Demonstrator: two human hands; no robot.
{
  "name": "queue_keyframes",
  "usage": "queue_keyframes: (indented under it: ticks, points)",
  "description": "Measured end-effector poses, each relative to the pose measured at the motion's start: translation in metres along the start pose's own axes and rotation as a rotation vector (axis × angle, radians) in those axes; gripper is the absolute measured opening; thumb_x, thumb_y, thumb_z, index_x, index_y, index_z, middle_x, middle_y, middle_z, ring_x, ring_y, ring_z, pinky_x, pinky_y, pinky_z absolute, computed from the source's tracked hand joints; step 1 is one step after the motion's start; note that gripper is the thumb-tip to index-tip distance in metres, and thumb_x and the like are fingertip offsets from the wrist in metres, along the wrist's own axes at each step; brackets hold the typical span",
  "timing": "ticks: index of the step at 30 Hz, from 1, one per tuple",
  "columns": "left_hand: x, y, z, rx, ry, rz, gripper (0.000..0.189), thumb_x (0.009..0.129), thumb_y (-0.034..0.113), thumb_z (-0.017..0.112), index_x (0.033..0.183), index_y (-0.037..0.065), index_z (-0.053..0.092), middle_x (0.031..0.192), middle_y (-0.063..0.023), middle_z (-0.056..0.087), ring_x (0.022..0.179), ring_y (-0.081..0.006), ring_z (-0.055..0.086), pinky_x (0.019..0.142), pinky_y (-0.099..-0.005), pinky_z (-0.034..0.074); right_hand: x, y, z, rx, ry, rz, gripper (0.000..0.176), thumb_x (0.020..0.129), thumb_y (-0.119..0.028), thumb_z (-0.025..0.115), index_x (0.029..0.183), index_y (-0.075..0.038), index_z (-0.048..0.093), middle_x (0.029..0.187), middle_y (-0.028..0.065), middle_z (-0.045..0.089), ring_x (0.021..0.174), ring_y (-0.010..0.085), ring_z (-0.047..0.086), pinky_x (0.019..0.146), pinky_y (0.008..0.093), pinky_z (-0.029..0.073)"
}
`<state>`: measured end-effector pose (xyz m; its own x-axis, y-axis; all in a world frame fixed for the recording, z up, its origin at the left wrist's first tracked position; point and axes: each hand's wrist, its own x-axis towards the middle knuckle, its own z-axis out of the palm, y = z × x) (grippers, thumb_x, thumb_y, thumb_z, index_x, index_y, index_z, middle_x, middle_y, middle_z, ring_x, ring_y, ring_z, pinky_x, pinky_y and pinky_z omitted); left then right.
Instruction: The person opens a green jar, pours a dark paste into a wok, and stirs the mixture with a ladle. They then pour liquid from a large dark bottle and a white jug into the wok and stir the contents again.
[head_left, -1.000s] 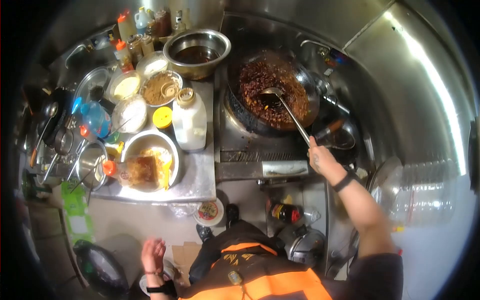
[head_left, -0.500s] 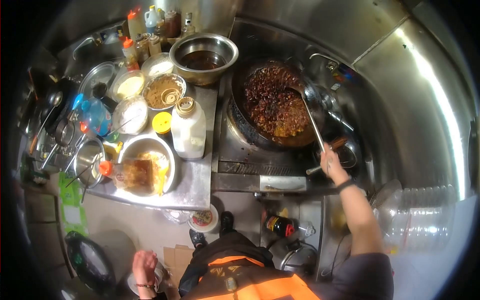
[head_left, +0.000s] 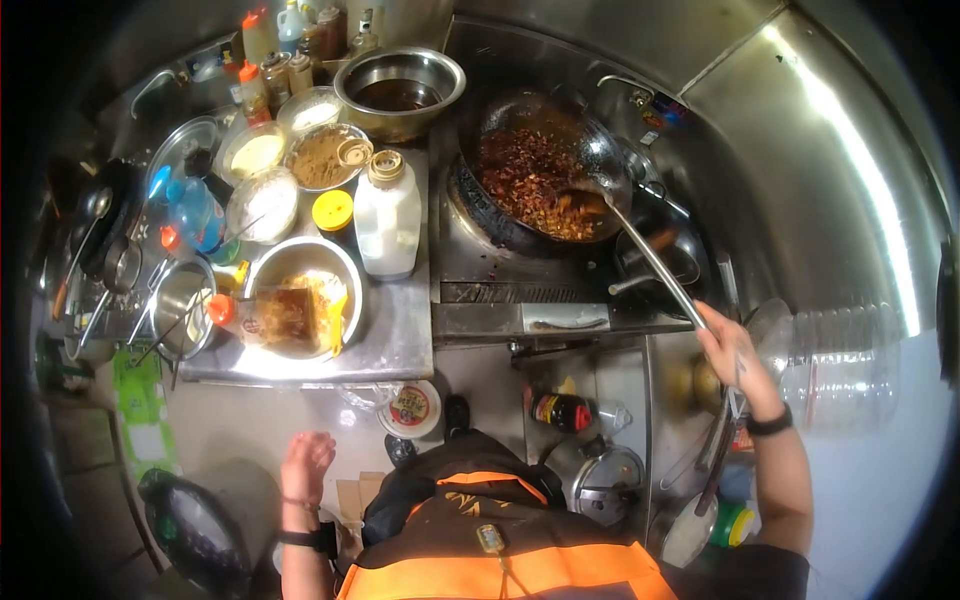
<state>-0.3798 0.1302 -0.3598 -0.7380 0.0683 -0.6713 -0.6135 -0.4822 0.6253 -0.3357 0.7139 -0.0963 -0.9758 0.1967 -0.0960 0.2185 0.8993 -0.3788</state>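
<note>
My right hand (head_left: 728,350) is wrapped round the end of a long metal ladle handle (head_left: 655,258). The ladle's head rests low in the dark wok (head_left: 603,150), among chopped reddish-brown food (head_left: 530,170). The wok sits on the stove, its far part bare and shiny. My left hand (head_left: 308,462) hangs at the lower left, away from the counter, its fingers loosely curled and apart with nothing in them.
On the left counter (head_left: 400,345) stand a metal basin of dark liquid (head_left: 403,92), bowls of powder (head_left: 262,205), a white jug (head_left: 388,220) and a bowl holding an orange-capped bottle (head_left: 275,318). A pressure cooker (head_left: 610,480) and a tub (head_left: 410,408) are below.
My right hand has moved right and slightly down with the ladle, whose head is now nearer the wok's front right. The food has shifted in the wok. My left hand is higher.
</note>
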Motion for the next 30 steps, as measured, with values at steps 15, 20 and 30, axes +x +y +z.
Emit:
queue_keyframes:
  ticks: [15, 20, 30]
  points:
    - [-0.039, -0.044, -0.049, -0.111, 0.391, 0.013, 0.015, 0.088, 0.023, 0.059, 0.094, 0.01, 0.055, 0.089, -0.0068, 0.061, 0.082, -0.0214, 0.06, 0.069, -0.0296, 0.049, 0.114, 0.026, 0.092, -0.426, -0.188, 0.099, 0.051, 0.087, -0.009, 0.044, 0.13, 0.015, 0.031, 0.075, 0.0319, 0.06, 0.072, 0.0451, 0.062, 0.067, 0.0503, 0.049]
    - [-0.007, -0.045, -0.037, -0.161, 0.076, 0.02, 0.012, 0.09, 0.02, 0.056, 0.092, 0.008, 0.055, 0.085, -0.0078, 0.06, 0.079, -0.019, 0.059, 0.068, -0.0271, 0.048, 0.141, 0.045, 0.13, -0.341, -0.024, 0.107, 0.044, 0.087, -0.009, 0.044, 0.125, 0.011, 0.037, 0.081, 0.0317, 0.06, 0.079, 0.0458, 0.062, 0.07, 0.0509, 0.05]
    - [-0.047, -0.004, 0.039, -0.027, 0.106, 0.163, 0.013, 0.09, 0.019, 0.057, 0.096, 0.008, 0.054, 0.092, -0.0076, 0.06, 0.084, -0.0194, 0.059, 0.076, -0.0309, 0.049, 0.167, 0.05, 0.051, 0.39, 0.039, 0.416, 0.037, 0.095, -0.019, 0.043, 0.131, -0.011, 0.047, 0.055, 0.0047, 0.047, 0.036, 0.0151, 0.046, 0.032, 0.0308, 0.036]
